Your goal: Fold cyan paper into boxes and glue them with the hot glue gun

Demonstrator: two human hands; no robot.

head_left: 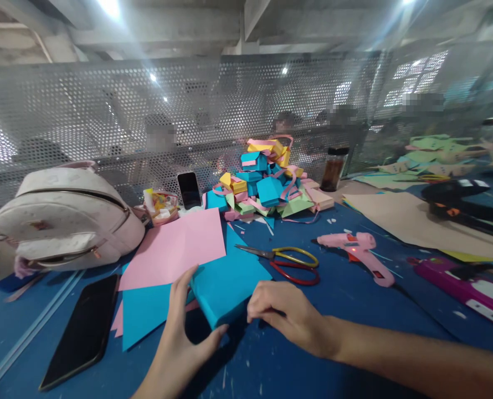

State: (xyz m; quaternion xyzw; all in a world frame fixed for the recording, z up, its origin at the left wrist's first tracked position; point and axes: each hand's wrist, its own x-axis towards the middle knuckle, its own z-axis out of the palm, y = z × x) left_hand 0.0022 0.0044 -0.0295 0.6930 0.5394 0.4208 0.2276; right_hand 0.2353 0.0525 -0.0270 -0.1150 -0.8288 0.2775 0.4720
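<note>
A folded blue paper box (221, 291) is tilted in front of me above the blue table. My left hand (184, 338) grips it, fingers along its left side and thumb at the near lower corner. At the box's right edge, my right hand (290, 316) is closed, its fingers curled inward; whatever they pinch is hidden. Behind the box lie a pink paper sheet (175, 246) and blue paper sheets (147, 310). Scissors (296, 260) with yellow and red handles lie just beyond my right hand. Farther right rests a pink glue gun (357, 246) with a small red light.
A pile of paper boxes (267, 185) stands at the back by a perforated metal screen (213, 100). To the left are a white backpack (72, 216) and a black phone (82, 327). A lidded jar (334, 169) and a purple device (462, 291) are on the right.
</note>
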